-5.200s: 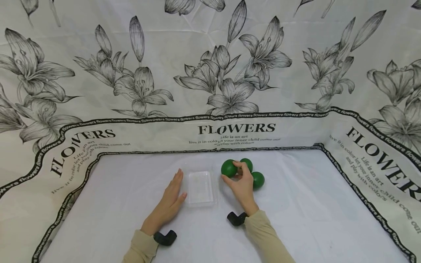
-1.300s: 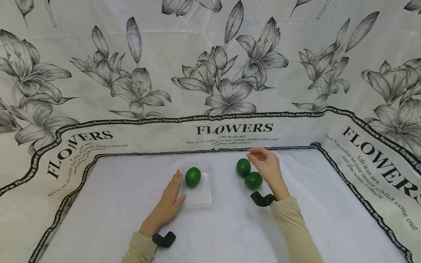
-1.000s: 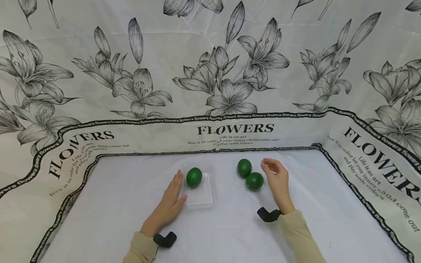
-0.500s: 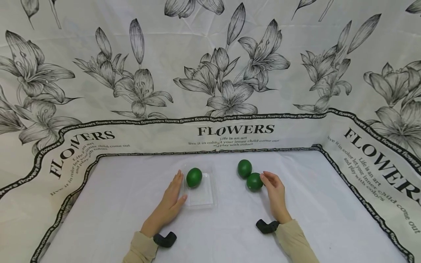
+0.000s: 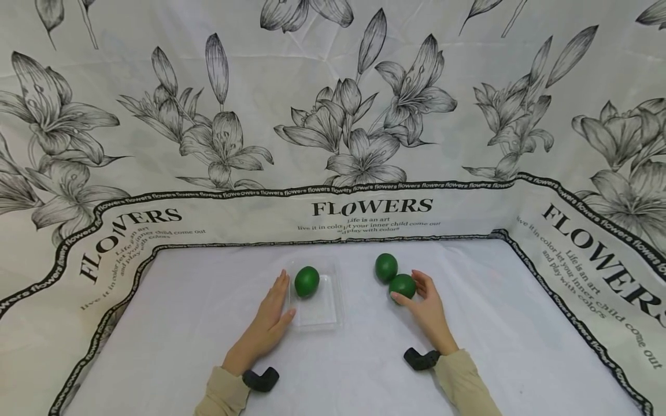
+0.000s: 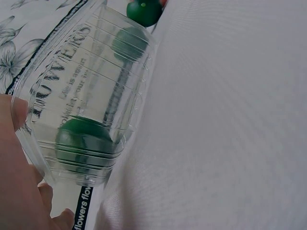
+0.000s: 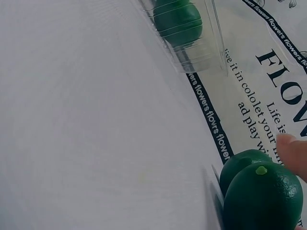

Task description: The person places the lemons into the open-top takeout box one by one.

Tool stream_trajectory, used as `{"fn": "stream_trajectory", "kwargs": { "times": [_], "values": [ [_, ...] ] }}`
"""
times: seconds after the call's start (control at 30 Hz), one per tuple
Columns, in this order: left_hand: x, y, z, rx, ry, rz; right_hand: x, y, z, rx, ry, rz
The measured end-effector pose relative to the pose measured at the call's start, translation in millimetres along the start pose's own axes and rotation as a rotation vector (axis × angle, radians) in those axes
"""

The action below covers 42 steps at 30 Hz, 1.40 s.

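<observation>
A clear plastic box (image 5: 316, 315) stands on the white cloth with one dark green lime (image 5: 307, 282) in its far left part. My left hand (image 5: 266, 320) rests along the box's left side with its fingers stretched out; the left wrist view shows the box's clear wall (image 6: 96, 62) and the lime (image 6: 82, 143) through it. To the right of the box lie two more limes, the farther lime (image 5: 386, 267) touching the nearer lime (image 5: 402, 286). My right hand (image 5: 428, 306) holds the nearer one between thumb and fingers. In the right wrist view this lime (image 7: 263, 199) shows a pale green stem spot.
White cloth (image 5: 171, 335) covers the table. A flower-printed fabric wall (image 5: 260, 219) rises at the back and both sides. A black curved piece sits at each wrist, the left piece (image 5: 261, 379) and the right piece (image 5: 421, 359).
A lime formerly in my right hand now lies in the box. Since then my right hand has moved back right, come down beside the nearer lime and taken hold of it. My left hand stays put.
</observation>
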<state>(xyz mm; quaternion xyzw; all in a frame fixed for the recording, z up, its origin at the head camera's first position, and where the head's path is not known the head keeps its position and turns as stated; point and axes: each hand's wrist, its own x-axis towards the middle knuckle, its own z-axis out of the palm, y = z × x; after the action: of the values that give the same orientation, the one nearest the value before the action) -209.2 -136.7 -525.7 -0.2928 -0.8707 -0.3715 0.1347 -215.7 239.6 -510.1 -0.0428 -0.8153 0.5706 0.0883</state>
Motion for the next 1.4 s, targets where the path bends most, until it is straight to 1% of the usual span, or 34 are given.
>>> {"fn": "stream_trajectory", "kwargs": {
  "times": [0.1, 0.3, 0.4, 0.63, 0.83, 0.97, 1.2, 1.4],
  "values": [
    [-0.3, -0.6, 0.0, 0.008, -0.013, -0.009, 0.0, -0.7, 0.8, -0.045, -0.014, -0.010],
    [-0.3, -2.0, 0.9, 0.022, -0.032, -0.022, -0.4, -0.4, 1.5, -0.064, -0.020, -0.007],
    [-0.4, -2.3, 1.3, 0.024, -0.029, -0.017, -0.6, 0.4, 1.3, -0.075, -0.018, 0.000],
    [-1.4, -0.6, 1.1, 0.017, -0.030, -0.031, -1.2, 2.5, 1.3, -0.117, -0.010, -0.016],
    [-1.0, -0.1, 0.9, 0.010, -0.004, -0.008, -0.7, 2.7, 2.0, -0.138, 0.020, -0.028],
    [-1.1, -1.3, 1.3, 0.000, 0.012, 0.003, -0.5, 2.8, 2.2, -0.130, 0.040, -0.038],
    [-1.2, -2.5, 0.8, 0.001, 0.009, 0.000, -0.9, 1.5, 3.2, -0.089, 0.065, -0.036],
    [-1.0, -2.4, -0.3, -0.003, 0.004, -0.001, -2.8, -4.6, 1.9, -0.074, 0.097, 0.007]
  ]
}}
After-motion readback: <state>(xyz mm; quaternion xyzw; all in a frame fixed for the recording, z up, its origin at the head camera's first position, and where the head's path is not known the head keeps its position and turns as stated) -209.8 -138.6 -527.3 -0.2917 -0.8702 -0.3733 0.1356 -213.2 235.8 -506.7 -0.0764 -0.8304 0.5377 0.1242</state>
